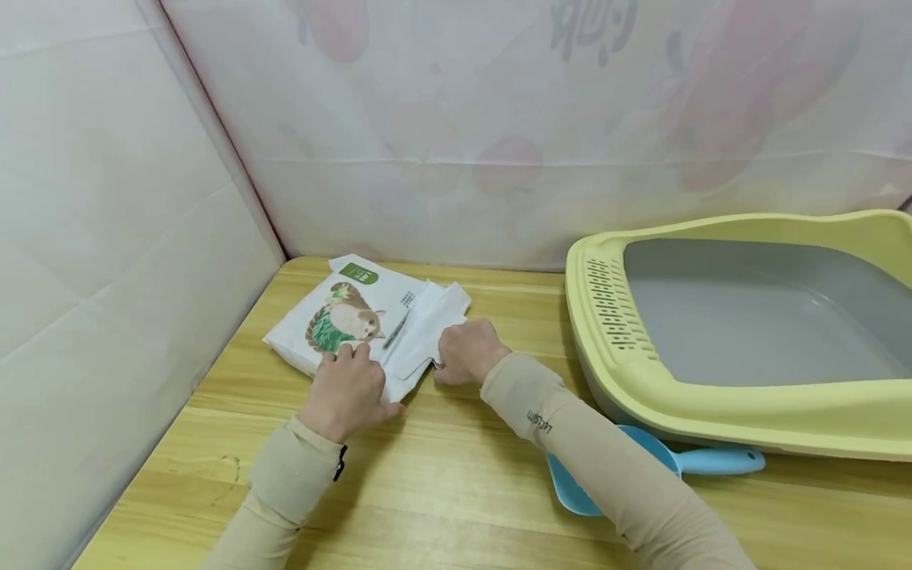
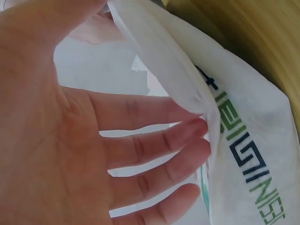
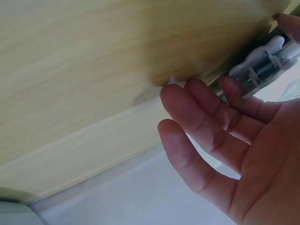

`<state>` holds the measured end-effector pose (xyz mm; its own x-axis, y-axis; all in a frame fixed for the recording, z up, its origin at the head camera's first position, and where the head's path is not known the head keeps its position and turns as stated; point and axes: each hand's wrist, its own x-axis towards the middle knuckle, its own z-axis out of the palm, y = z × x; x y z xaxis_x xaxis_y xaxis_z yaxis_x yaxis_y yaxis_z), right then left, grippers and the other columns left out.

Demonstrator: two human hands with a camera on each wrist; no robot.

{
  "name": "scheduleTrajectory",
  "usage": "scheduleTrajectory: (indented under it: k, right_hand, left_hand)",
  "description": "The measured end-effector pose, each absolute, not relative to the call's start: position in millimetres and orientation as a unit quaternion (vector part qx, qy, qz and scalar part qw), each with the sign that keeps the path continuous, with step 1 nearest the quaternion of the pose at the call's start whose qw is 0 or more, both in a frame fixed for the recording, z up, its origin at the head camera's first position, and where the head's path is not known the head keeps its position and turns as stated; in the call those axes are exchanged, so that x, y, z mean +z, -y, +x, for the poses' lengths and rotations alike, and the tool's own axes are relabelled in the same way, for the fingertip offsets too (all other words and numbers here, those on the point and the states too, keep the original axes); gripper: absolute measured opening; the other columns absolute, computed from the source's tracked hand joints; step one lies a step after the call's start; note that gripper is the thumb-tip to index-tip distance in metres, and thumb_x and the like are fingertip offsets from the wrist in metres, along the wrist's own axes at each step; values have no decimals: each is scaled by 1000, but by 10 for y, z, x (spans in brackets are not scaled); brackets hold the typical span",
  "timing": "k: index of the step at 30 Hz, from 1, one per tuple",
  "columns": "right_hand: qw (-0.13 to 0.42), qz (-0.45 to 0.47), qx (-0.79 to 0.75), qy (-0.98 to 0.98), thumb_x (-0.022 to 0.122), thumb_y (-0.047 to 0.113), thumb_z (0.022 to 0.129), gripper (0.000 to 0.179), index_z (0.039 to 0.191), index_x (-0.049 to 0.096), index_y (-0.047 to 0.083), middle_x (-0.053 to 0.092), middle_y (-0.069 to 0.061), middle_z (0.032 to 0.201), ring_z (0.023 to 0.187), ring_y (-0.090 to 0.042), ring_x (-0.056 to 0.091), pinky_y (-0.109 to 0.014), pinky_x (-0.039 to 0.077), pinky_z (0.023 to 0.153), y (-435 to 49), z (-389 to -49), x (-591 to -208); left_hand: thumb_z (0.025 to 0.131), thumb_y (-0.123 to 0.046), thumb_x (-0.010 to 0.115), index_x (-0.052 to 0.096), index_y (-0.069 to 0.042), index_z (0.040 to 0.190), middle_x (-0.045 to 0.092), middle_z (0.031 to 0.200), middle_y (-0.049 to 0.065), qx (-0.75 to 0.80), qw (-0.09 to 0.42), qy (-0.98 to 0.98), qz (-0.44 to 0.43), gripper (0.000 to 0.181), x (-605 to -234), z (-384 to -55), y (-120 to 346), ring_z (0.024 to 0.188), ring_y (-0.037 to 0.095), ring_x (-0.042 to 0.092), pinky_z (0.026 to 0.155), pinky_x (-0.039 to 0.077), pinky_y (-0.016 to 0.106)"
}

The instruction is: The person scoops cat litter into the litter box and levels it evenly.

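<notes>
A white bag [image 1: 388, 289] printed with a cat in a green basket lies flat on the wooden table, its mouth end folded over. My left hand [image 1: 347, 393] rests on the bag's near edge. In the left wrist view the straight, spread fingers [image 2: 154, 152] touch the bag's side, beside green and dark lettering. At the folded end, my right hand [image 1: 466, 352] has its fingers curled. Between thumb and fingers it pinches a white spring clip [image 3: 262, 65], seen in the right wrist view. A slim grey strip [image 1: 396, 331] shows on the bag near the fold.
To the right stands a large litter box [image 1: 712, 400] with a yellow rim and grey inside. A light blue scoop [image 1: 720, 461] lies in front of it, partly under my right forearm. Pale printed curtains [image 1: 427, 119] line the back and left of the table.
</notes>
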<state>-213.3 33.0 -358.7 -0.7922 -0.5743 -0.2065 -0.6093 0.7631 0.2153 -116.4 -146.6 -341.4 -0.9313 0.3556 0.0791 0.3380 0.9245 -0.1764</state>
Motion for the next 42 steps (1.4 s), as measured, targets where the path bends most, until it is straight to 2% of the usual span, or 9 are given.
scheduleTrajectory:
  k: [6, 13, 18, 22, 25, 29, 35, 40, 42]
  right_hand:
    - [26, -338, 132, -932, 68, 43, 89, 49, 59, 38, 18, 35, 6, 54, 49, -8, 34, -25, 35, 45, -333, -2147, -3585]
    - [-73, -393, 212, -892, 64, 29, 91, 41, 58, 41, 18, 38, 5, 55, 49, -9, 34, -26, 38, 44, -370, -2197, -3634]
    - [-136, -438, 236, -857, 62, 28, 95, 38, 60, 52, 17, 46, 4, 58, 51, -11, 38, -25, 43, 46, -448, -2204, -3664]
    - [-168, -460, 247, -837, 58, 25, 100, 33, 71, 64, 11, 56, -1, 66, 53, -12, 48, -25, 46, 48, -503, -2210, -3660]
    - [-188, -470, 243, -827, 56, 24, 101, 29, 81, 69, 8, 60, -3, 72, 56, -13, 54, -26, 47, 50, -521, -2232, -3647]
    - [-215, -490, 241, -810, 57, 23, 102, 25, 89, 71, 7, 62, -4, 77, 61, -15, 59, -26, 48, 51, -539, -2271, -3636]
    - [-248, -506, 220, -796, 62, 27, 101, 25, 91, 72, 6, 65, -5, 80, 65, -18, 62, -29, 50, 53, -545, -2310, -3621]
    - [-264, -512, 199, -793, 67, 25, 97, 24, 81, 71, 8, 63, -3, 71, 59, -16, 59, -28, 49, 49, -543, -2345, -3609]
    - [-259, -510, 196, -797, 69, 30, 96, 27, 78, 70, 9, 62, -2, 69, 58, -15, 58, -28, 48, 49, -537, -2356, -3595]
  left_hand:
    - [80, -46, 72, 49, -5, 59, 54, 77, 14, 89, 60, 978, -178, 51, -3405, -1166, 1477, 73, 32, 56, 60, 48, 44]
    - [82, -40, 68, 46, -9, 56, 53, 76, 13, 75, 56, 980, -178, 46, -3399, -1168, 1465, 75, 32, 56, 62, 47, 47]
    - [83, -39, 67, 46, -9, 55, 53, 75, 13, 56, 53, 981, -180, 46, -3402, -1193, 1467, 74, 32, 56, 61, 47, 47]
    - [84, -33, 64, 45, -11, 54, 53, 72, 11, 30, 53, 981, -184, 41, -3395, -1219, 1483, 70, 31, 56, 60, 47, 48]
    - [83, -26, 63, 41, -13, 53, 50, 64, 7, 13, 67, 979, -191, 39, -3385, -1232, 1495, 60, 27, 52, 56, 46, 45]
    - [81, -22, 68, 39, -15, 52, 45, 57, 3, 3, 89, 976, -200, 42, -3387, -1243, 1510, 52, 22, 48, 50, 45, 42]
    - [83, -29, 81, 46, -11, 54, 48, 55, 3, 20, 112, 973, -201, 49, -3394, -1248, 1539, 49, 20, 48, 47, 49, 40]
    - [87, -28, 79, 62, -5, 64, 54, 57, 5, 34, 110, 972, -204, 37, -3389, -1257, 1554, 49, 21, 52, 49, 50, 40]
    - [88, -29, 79, 66, -5, 68, 55, 58, 5, 36, 105, 973, -203, 34, -3382, -1268, 1557, 49, 21, 53, 50, 50, 40]
